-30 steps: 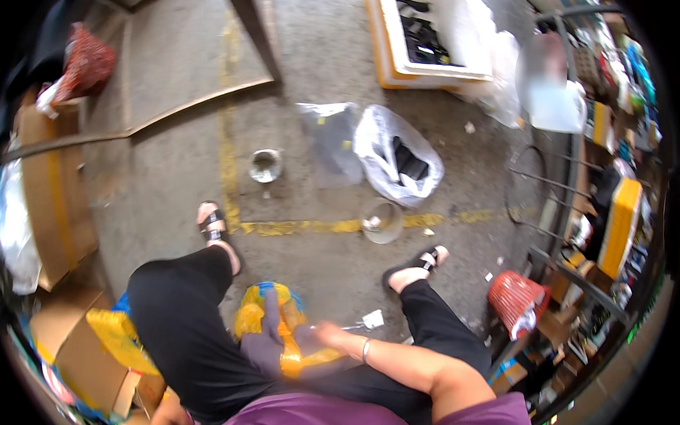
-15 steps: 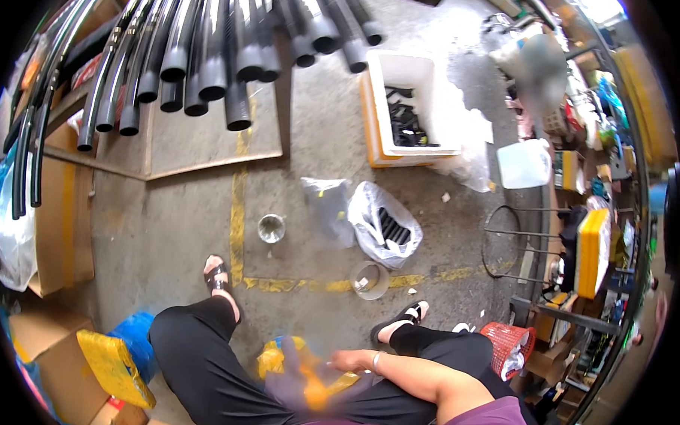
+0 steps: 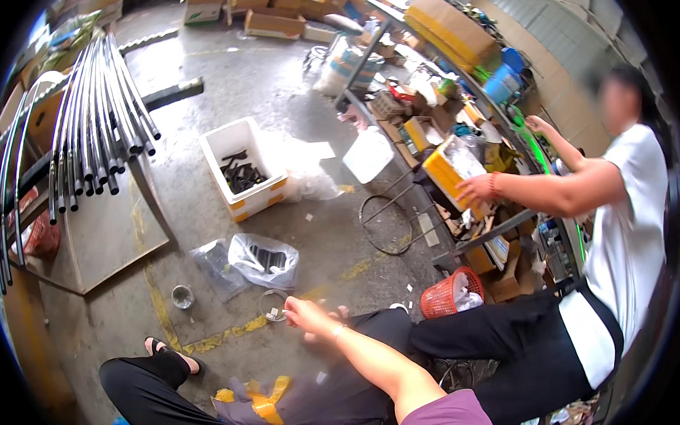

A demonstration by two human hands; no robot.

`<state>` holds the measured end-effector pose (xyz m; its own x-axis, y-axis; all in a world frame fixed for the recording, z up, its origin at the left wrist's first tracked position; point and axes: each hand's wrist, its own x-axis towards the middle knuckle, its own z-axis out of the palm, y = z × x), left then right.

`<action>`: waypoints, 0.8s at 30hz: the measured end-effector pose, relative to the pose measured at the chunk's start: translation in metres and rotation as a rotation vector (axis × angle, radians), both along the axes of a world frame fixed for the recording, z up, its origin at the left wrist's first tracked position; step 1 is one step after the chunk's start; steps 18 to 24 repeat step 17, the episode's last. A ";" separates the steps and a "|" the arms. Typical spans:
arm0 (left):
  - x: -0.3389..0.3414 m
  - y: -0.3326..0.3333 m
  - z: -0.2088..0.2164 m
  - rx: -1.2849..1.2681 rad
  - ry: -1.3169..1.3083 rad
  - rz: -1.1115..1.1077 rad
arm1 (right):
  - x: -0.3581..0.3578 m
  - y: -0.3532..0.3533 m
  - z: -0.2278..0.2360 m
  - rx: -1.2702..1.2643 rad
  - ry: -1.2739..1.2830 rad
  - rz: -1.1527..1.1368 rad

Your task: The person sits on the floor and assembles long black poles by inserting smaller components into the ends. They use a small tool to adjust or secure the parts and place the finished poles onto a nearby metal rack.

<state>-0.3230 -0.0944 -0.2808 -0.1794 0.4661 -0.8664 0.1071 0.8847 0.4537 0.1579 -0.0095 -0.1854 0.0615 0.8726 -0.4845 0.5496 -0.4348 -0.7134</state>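
My right hand (image 3: pixel 300 316) reaches forward from my purple sleeve, over the floor beyond my lap. Its fingers are bent together; whatever may be between them is too small to make out. Just past the fingertips is a round, clear tub (image 3: pixel 272 304), with small white bits by it. My left hand is out of view. A greyish, blurred sheet with yellow strips (image 3: pixel 267 406) lies across my lap between my black-trousered legs. Beyond the tub, a white plastic bag (image 3: pixel 238 246) holds short black tubes (image 3: pixel 267 259).
A person in a white shirt (image 3: pixel 632 200) stands close at right, one hand on a yellow-and-white box (image 3: pixel 454 168) on the cluttered rack. A red basket (image 3: pixel 449 293) stands nearby. A foam box (image 3: pixel 239 198) holds black parts. Long black pipes (image 3: pixel 96 121) jut out at left.
My view has swung right and up, bringing the co-worker and rack into view. My right hand has moved from my lap out toward the clear tub.
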 end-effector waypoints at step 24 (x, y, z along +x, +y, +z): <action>-0.046 0.014 0.163 0.548 -0.113 0.234 | -0.020 0.061 0.001 0.039 -0.094 0.627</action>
